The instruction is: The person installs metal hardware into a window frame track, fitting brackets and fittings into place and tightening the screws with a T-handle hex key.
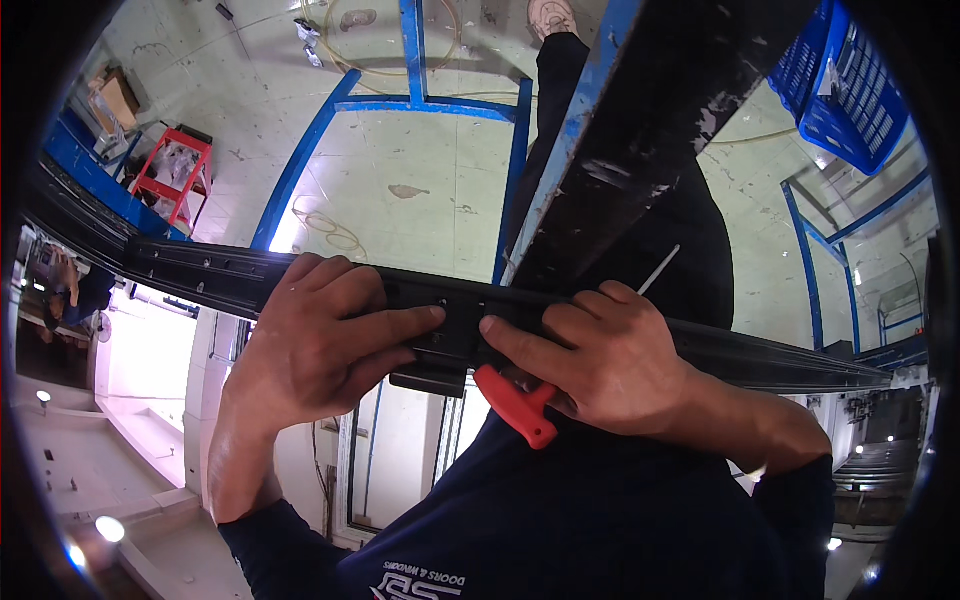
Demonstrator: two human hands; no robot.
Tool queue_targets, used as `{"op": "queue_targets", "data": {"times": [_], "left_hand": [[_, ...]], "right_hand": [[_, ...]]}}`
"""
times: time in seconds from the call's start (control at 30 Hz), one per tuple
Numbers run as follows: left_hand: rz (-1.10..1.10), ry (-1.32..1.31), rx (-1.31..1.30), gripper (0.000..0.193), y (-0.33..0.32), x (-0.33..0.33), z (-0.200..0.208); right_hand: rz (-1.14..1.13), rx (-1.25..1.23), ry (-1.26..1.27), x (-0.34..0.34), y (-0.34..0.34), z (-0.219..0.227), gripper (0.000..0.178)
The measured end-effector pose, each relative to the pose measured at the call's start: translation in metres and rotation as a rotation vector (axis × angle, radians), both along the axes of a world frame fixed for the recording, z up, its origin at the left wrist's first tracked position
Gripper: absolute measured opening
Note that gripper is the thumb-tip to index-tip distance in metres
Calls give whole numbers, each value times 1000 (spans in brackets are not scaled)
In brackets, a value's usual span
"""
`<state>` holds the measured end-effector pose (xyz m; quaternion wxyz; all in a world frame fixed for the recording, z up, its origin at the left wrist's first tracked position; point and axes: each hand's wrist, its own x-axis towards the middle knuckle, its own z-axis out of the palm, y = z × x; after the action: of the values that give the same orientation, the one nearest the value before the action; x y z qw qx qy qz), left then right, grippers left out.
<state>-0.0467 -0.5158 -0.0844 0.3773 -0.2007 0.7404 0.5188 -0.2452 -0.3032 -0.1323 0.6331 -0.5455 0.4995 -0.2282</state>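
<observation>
Left hand and right hand are set slightly apart: a red-handled tool is held in the right, and the long black bar, stretched crosswise, is gripped by the left. Further off, a blue stand is parked on the floor.

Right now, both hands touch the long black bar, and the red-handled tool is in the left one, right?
Not quite: the red-handled tool is in the right hand, not the left hand, as the head view shows. Both do touch the long black bar.
</observation>
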Motion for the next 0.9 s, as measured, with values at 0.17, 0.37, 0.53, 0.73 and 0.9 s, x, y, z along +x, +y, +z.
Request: {"op": "queue_targets", "data": {"times": [0.17, 0.37, 0.53, 0.73, 0.9], "left_hand": [[1, -5, 7, 42, -3, 0, -1], [29, -4, 37, 42, -1, 0, -2], [8, -45, 65, 37, -2, -2, -2], [117, -98, 51, 38, 3, 0, -2], [232, -320, 128, 42, -9, -12, -2]], "right_hand": [[5, 18, -18, -1, -1, -1, 54], [-24, -9, -19, -3, 1, -1, 56], [-72, -33, -49, -6, 5, -5, 55], [-415, -20, -258, -46, 18, -22, 45], [-645, 282, -186, -84, 12, -17, 41]]}}
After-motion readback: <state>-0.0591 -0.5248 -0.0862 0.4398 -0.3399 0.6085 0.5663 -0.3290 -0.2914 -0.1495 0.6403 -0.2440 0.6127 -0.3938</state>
